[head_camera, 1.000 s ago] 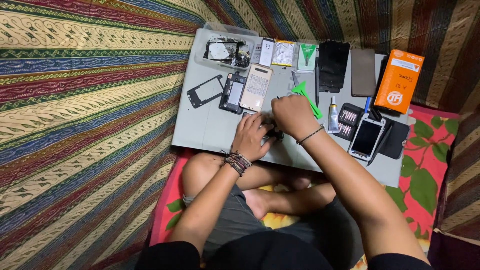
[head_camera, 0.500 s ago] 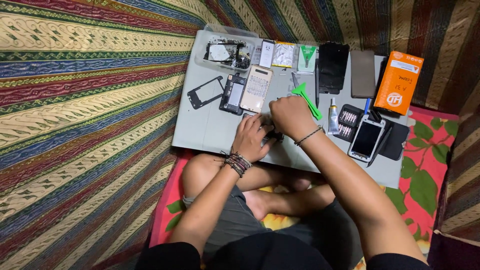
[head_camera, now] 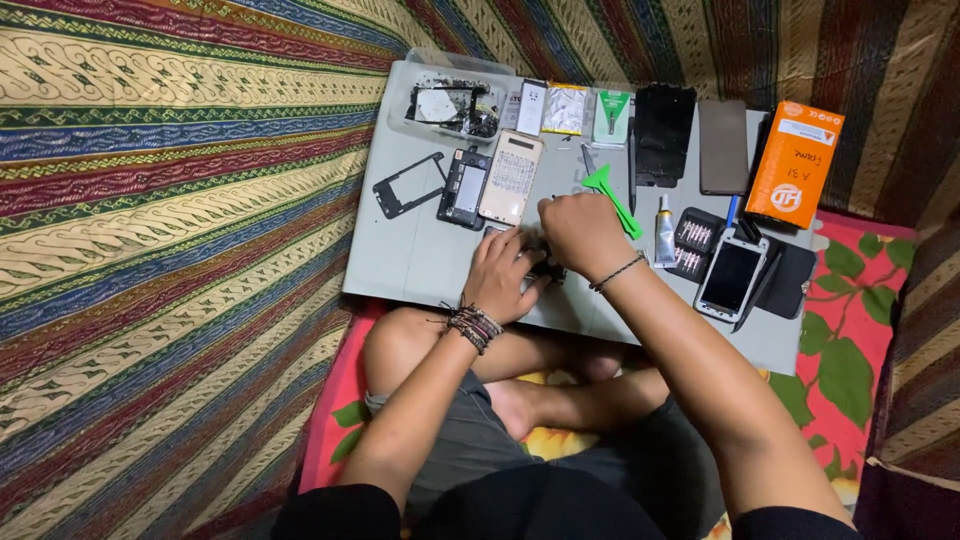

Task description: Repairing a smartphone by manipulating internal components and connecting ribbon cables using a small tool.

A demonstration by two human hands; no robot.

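I am looking down at my left hand (head_camera: pixel 508 272), which is pressing flat on a small dark phone part (head_camera: pixel 545 268) near the front edge of the grey board (head_camera: pixel 420 260); the fingers are spread over it rather than curled around it. My right hand (head_camera: pixel 582 230) is bunching into a loose fist just above the same part, fingertips pinching down, but I cannot tell whether it is gripping a tool, since the knuckles are hiding it. The two hands are touching over the part.

Just beyond the right hand a green pry tool (head_camera: pixel 612 196) is lying on the board, with a glue tube (head_camera: pixel 664 220) beside it. A beige phone back (head_camera: pixel 511 177) and a dark frame (head_camera: pixel 408 185) are sitting to the left. A white phone (head_camera: pixel 732 276) is resting on a black bit case (head_camera: pixel 790 275) at the right, near an orange box (head_camera: pixel 795 165). A clear tray (head_camera: pixel 452 105) is standing at the far edge.
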